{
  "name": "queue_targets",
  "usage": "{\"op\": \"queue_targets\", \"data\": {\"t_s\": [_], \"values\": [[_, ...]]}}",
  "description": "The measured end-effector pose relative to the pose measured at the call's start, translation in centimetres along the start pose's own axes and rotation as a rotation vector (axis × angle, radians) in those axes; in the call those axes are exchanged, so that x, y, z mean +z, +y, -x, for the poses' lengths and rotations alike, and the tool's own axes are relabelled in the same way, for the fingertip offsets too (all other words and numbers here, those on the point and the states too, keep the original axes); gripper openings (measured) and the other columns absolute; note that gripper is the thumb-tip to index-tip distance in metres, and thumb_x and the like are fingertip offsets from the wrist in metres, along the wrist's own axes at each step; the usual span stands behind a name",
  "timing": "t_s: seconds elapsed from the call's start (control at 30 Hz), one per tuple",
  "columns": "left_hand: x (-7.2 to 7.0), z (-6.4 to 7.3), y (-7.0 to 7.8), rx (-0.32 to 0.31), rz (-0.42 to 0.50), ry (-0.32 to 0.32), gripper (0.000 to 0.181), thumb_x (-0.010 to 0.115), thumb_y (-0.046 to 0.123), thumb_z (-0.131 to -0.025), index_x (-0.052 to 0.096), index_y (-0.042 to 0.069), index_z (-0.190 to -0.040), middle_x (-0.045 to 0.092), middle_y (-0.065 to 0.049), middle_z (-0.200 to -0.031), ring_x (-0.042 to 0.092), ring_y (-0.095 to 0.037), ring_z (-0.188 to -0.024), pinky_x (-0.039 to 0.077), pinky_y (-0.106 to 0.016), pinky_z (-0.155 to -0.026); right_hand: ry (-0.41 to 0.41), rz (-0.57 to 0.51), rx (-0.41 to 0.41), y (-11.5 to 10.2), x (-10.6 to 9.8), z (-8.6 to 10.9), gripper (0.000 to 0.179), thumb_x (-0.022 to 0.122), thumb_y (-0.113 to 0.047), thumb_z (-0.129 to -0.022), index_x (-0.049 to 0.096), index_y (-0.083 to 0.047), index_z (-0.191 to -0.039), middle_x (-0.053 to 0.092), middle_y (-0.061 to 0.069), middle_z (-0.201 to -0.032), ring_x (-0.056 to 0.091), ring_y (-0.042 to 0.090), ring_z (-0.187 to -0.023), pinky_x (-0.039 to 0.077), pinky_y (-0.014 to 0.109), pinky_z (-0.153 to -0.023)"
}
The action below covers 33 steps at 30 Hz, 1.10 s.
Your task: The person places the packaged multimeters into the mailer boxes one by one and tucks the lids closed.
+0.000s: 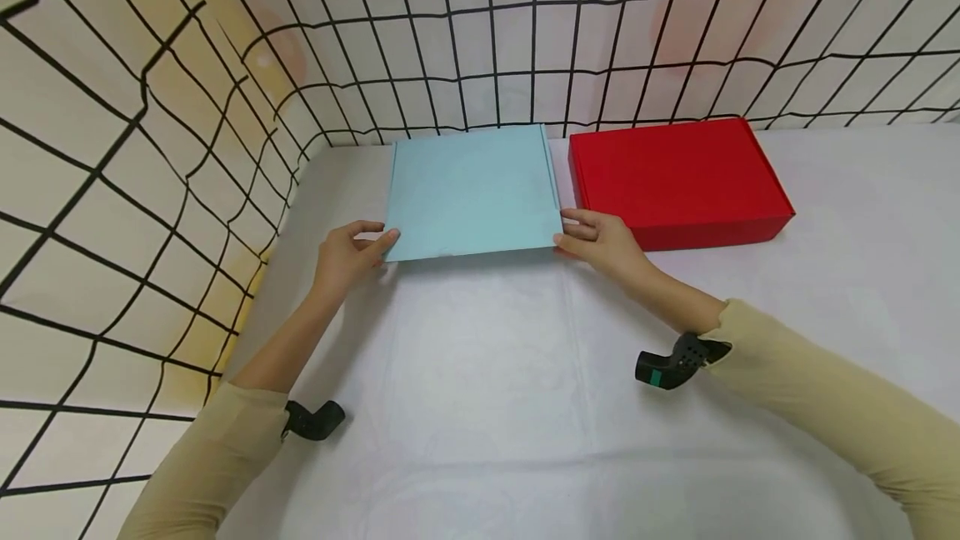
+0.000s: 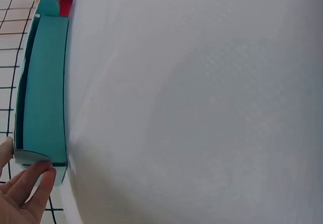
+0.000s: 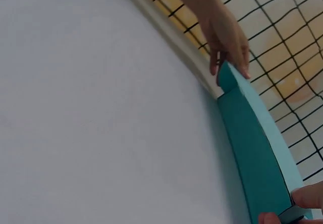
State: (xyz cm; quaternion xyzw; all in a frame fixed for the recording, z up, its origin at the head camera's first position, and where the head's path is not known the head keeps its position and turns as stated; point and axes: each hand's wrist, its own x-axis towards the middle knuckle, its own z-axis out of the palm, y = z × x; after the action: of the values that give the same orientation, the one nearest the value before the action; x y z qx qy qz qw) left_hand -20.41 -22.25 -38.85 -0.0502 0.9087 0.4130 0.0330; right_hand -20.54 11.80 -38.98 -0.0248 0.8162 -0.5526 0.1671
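A light blue cardboard box [image 1: 472, 190] lies at the back of the table, its lid slightly raised along the near side. In the left wrist view its teal front wall [image 2: 45, 88] shows under the lid, with a small rounded side flap [image 2: 31, 156] at the near end. My left hand [image 1: 348, 252] pinches the lid's front left corner, thumb on top. At the front right corner my right hand [image 1: 600, 242] pinches the lid likewise. The right wrist view shows another flap [image 3: 225, 76] by the left fingers. Inside the box is hidden.
A closed red box [image 1: 678, 182] stands right beside the blue one, close to my right hand. Black wire grid [image 1: 532, 32] rises behind and along the left. White cloth [image 1: 480, 373] covers the table. Each forearm carries a black wrist device [image 1: 675, 363].
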Motion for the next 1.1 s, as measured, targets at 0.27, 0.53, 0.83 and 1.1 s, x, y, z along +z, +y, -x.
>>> {"op": "queue_targets", "data": {"t_s": [0.27, 0.53, 0.83, 1.1], "values": [[0.0, -0.8, 0.0, 0.001, -0.056, -0.011, 0.054, 0.061, 0.047, -0.082, 0.058, 0.009, -0.120, 0.068, -0.017, -0.100, 0.066, -0.027, -0.085, 0.049, -0.027, -0.064, 0.131, 0.157, -0.175, 1.2, 0.6, -0.4, 0.056, 0.062, -0.018, -0.086, 0.041, -0.002, -0.135, 0.053, 0.020, -0.126, 0.060, 0.032, -0.105, 0.048, 0.038, -0.086], [-0.9, -2.4, -0.4, 0.004, -0.159, -0.101, 0.069, 0.058, 0.060, -0.077, 0.055, 0.010, -0.124, 0.061, -0.014, -0.115, 0.057, -0.028, -0.104, 0.048, -0.042, -0.083, 0.224, 0.418, -0.359, 1.2, 0.8, 0.4, 0.059, 0.070, -0.013, -0.078, 0.046, 0.002, -0.130, 0.064, 0.020, -0.108, 0.066, 0.025, -0.071, 0.055, 0.030, -0.065], [-1.1, -4.7, 1.4, -0.088, 0.058, -0.173, 0.067, 0.049, 0.048, -0.089, 0.031, 0.011, -0.142, 0.036, -0.013, -0.143, 0.034, -0.028, -0.131, 0.030, -0.044, -0.106, 0.082, 0.803, -0.773, -1.5, -1.3, -1.8, 0.059, 0.064, -0.022, -0.084, 0.041, -0.004, -0.135, 0.045, 0.013, -0.135, 0.041, 0.028, -0.124, 0.046, 0.041, -0.092], [-0.1, -4.8, 0.8, -0.142, 0.222, -0.195, 0.064, 0.055, 0.031, -0.090, 0.027, 0.010, -0.143, 0.034, -0.016, -0.143, 0.040, -0.026, -0.127, 0.038, -0.038, -0.101, -0.260, 0.852, -0.535, -1.2, -3.5, -3.6, 0.062, 0.055, -0.028, -0.090, 0.028, -0.006, -0.142, 0.024, 0.009, -0.150, 0.018, 0.028, -0.138, 0.025, 0.043, -0.108]]}}
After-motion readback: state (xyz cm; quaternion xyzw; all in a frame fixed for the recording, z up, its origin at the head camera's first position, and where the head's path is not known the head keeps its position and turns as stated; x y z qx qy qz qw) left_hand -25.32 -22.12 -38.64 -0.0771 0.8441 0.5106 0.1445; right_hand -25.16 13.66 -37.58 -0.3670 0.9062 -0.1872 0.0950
